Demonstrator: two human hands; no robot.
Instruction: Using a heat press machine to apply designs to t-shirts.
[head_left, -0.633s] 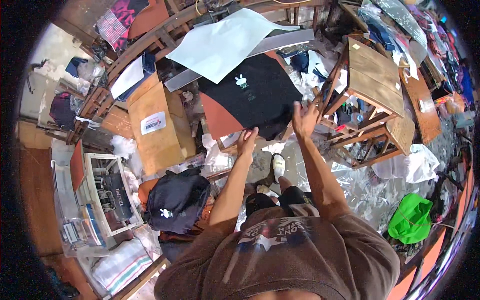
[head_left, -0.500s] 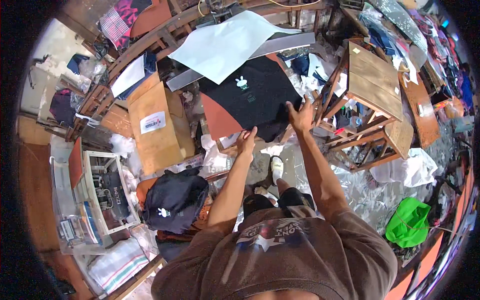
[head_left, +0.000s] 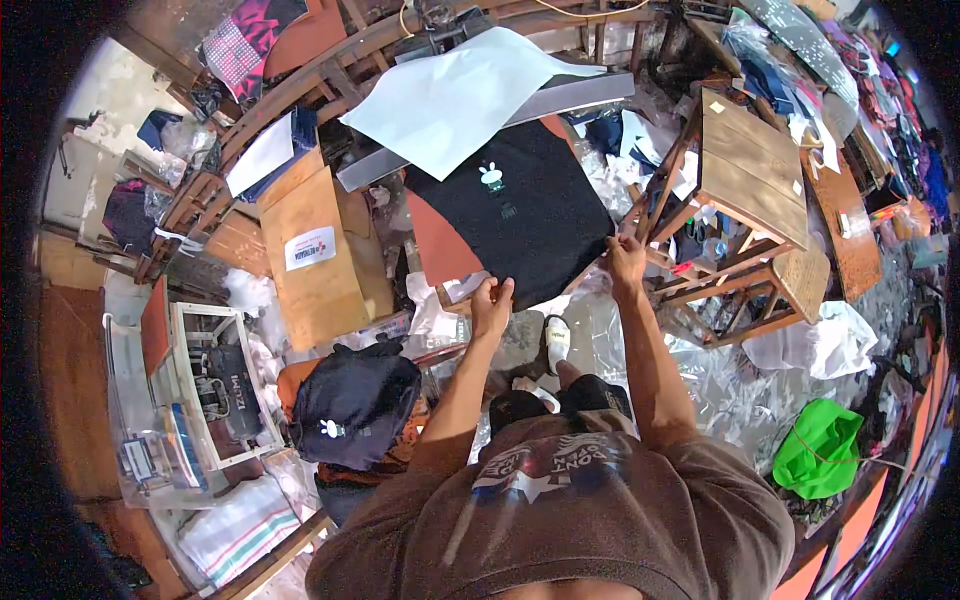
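A black cloth piece (head_left: 540, 215) with a small white rabbit print lies spread over a reddish-brown board (head_left: 437, 245). My left hand (head_left: 491, 305) pinches its near edge, left of the middle. At the cloth's near right corner my right hand (head_left: 627, 262) is closed on the edge, so that the near side is drawn out between both hands. Over the far part hangs a large white sheet (head_left: 450, 100), lying on a long grey bar (head_left: 590, 88).
Left of the board stands a brown cardboard box (head_left: 312, 270). A pile of dark printed cloth (head_left: 360, 405) sits near my left arm. Right are a wooden stool (head_left: 750, 165) and a green bag (head_left: 817, 447). Plastic scraps litter the floor.
My right hand has moved down and right, from lying open on the cloth to gripping its corner. The cloth's near edge is straighter; my left hand has shifted slightly nearer me.
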